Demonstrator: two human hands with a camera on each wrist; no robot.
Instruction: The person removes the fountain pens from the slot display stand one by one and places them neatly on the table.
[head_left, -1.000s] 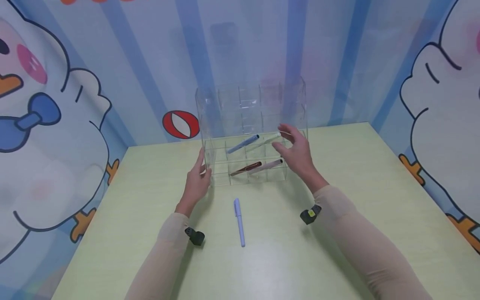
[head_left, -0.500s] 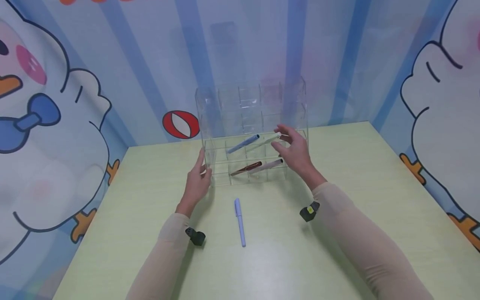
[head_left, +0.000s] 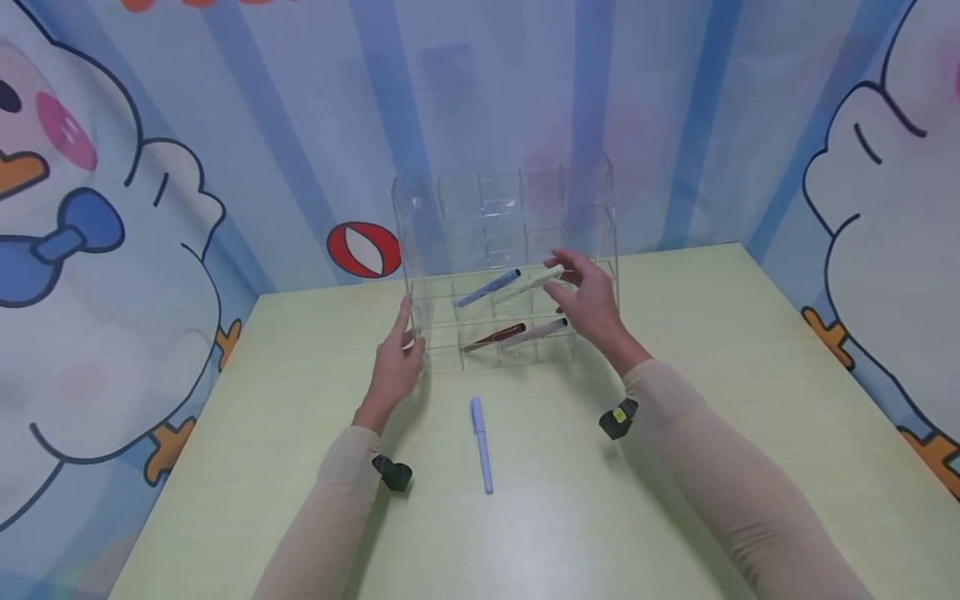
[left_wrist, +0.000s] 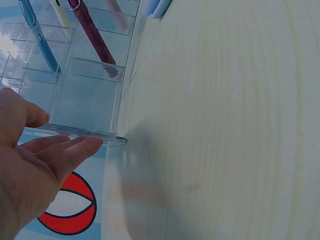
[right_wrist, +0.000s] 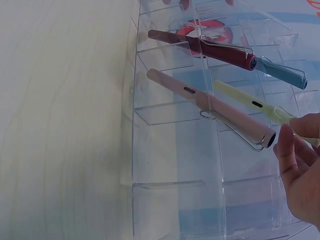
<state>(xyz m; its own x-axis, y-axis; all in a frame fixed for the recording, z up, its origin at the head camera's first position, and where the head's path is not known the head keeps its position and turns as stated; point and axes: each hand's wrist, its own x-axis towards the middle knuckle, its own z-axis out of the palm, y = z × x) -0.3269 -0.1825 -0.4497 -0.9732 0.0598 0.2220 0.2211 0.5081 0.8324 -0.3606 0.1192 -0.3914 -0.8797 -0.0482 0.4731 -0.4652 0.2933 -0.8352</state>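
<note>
On the pale green table point(head_left: 675, 500), four pens sit in the clear acrylic compartment organizer point(head_left: 510, 250); the right hand point(head_left: 592, 304) apparently pinches the pale yellow pen point(head_left: 536, 282), the left hand point(head_left: 393, 367) rests flat-fingered against the organizer's side, and a lavender pen point(head_left: 481, 444) lies loose at centre frame.

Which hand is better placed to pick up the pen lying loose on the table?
Probably the left hand. It rests open against the clear organizer and holds nothing. The right hand is pinching the pale yellow pen, farther from the lilac pen.
</note>
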